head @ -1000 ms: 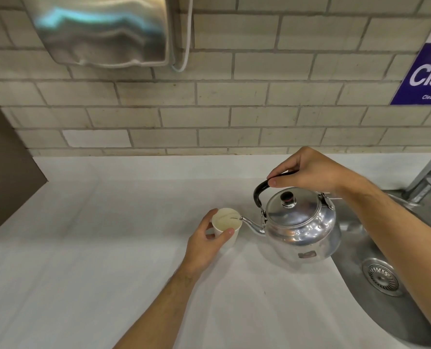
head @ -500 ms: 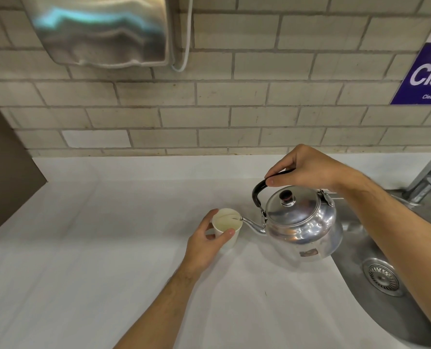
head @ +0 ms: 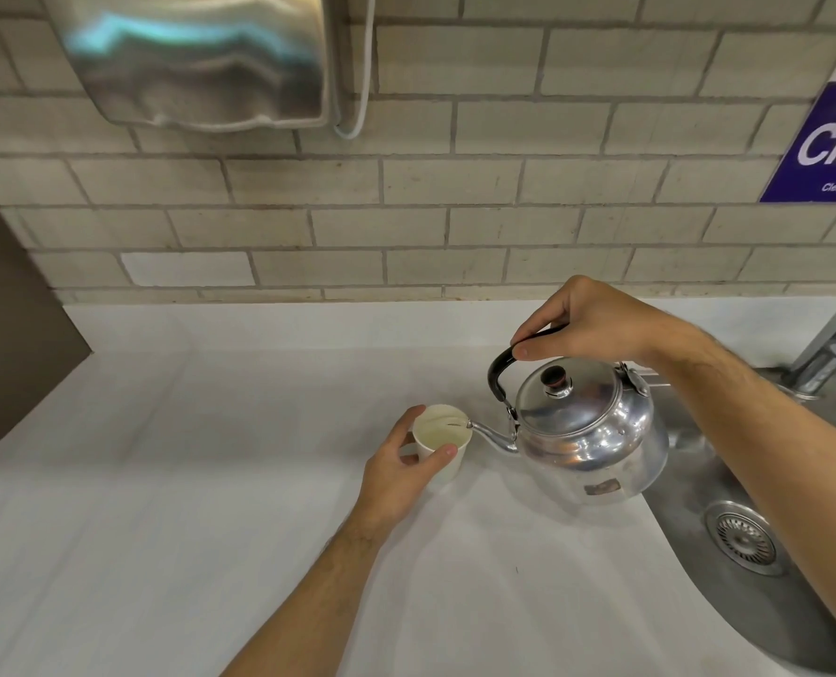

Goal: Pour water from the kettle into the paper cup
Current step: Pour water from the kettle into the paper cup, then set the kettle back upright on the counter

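Observation:
A shiny metal kettle (head: 586, 432) with a black knob on its lid hangs tilted to the left above the white counter (head: 186, 481). My right hand (head: 586, 324) is shut on its black handle. The thin spout tip reaches over the rim of a small white paper cup (head: 440, 432) that stands on the counter. My left hand (head: 396, 471) wraps the cup's near side, thumb and fingers on its wall. I cannot make out a stream of water.
A steel sink (head: 748, 539) with a round drain lies right of the kettle, a tap (head: 835, 354) behind it. A steel dispenser (head: 196, 61) hangs on the tiled wall. A dark panel (head: 10, 324) borders the counter's left.
The kettle has risen slightly and tipped a little more toward the cup. The left hand and cup have stayed put.

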A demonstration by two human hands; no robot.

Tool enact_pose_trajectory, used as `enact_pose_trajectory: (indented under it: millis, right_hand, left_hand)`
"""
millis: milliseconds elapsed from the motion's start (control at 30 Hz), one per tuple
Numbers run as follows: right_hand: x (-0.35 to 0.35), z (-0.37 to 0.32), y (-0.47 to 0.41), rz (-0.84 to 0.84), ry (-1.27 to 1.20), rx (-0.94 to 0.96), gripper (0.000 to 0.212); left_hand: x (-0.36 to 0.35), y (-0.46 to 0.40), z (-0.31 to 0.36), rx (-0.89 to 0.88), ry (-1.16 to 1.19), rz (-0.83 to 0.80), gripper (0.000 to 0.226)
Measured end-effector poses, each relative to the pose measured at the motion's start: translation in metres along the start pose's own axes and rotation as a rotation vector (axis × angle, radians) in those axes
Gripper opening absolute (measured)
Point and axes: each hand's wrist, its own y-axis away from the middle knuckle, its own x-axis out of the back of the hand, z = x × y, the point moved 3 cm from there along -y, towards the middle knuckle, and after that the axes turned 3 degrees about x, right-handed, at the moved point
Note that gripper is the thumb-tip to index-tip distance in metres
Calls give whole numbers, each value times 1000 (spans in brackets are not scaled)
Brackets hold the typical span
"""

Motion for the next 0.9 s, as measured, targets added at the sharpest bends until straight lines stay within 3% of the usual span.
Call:
enact_pose_trajectory:
  millis: [400, 667, 900]
  right_hand:
    - [0, -3, -2, -9, 8, 4, 10]
    - [0, 37, 18, 90, -241, -77, 7]
    - [-7, 70, 31, 200, -351, -213, 22]
  left_hand:
    - [0, -2, -2, 9, 9, 8, 55]
    - [1, -3, -3, -1, 20, -3, 60]
    - [0, -3, -3, -4, 13, 1, 63]
